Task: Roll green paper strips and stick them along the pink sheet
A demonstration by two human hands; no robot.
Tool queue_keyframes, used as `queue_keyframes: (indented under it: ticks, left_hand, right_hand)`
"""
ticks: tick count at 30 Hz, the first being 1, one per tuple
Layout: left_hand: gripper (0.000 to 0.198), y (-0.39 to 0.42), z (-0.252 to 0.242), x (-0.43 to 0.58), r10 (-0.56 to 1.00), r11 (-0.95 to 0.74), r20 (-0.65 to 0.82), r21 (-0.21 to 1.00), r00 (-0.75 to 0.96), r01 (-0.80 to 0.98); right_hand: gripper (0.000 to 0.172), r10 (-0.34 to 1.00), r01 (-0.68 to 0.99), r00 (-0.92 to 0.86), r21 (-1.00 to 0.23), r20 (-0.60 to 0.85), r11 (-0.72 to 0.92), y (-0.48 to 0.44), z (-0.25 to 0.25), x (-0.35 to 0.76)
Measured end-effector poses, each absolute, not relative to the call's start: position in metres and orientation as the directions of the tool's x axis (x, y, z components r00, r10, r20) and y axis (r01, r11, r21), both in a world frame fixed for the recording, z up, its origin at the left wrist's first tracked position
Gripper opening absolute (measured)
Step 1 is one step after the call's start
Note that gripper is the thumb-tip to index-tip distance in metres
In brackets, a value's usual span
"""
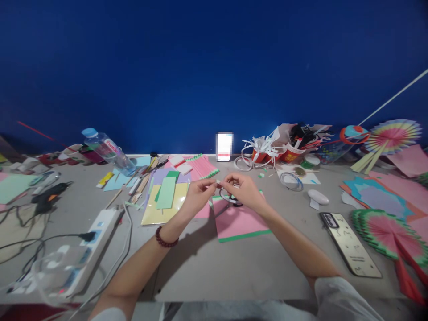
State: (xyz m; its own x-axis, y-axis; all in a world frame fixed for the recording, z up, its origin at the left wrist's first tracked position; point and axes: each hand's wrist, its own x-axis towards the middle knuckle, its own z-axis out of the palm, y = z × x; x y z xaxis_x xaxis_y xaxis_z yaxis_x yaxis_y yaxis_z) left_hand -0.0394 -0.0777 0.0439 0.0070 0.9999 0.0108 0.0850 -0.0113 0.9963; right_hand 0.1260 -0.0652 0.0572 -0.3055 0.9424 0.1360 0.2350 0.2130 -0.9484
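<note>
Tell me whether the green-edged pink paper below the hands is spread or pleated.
Spread: the pink paper lies flat on the table, its broad visible face showing no pleats.

Power strip left, phone right, paper sheet between.

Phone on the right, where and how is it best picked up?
I'd probably grip the phone across its long edges, near the middle, coming from above and the left: it lies flat, back up, and the folded pink-and-green fan sits close beside its right edge.
</note>
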Motion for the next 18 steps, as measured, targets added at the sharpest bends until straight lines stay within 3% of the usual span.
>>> queue_keyframes:
  ticks: [18]
  left_hand:
    - [0.023, -0.0796, 0.0453, -0.0384, 1.0, 0.011, -0.012, 0.995, 0.002, 0.096]
  right_hand:
    - [0.026, 0.946, 0.237, -0.295, -0.95, 0.13, 0.205, -0.0648, 0.0555, 0.1261]
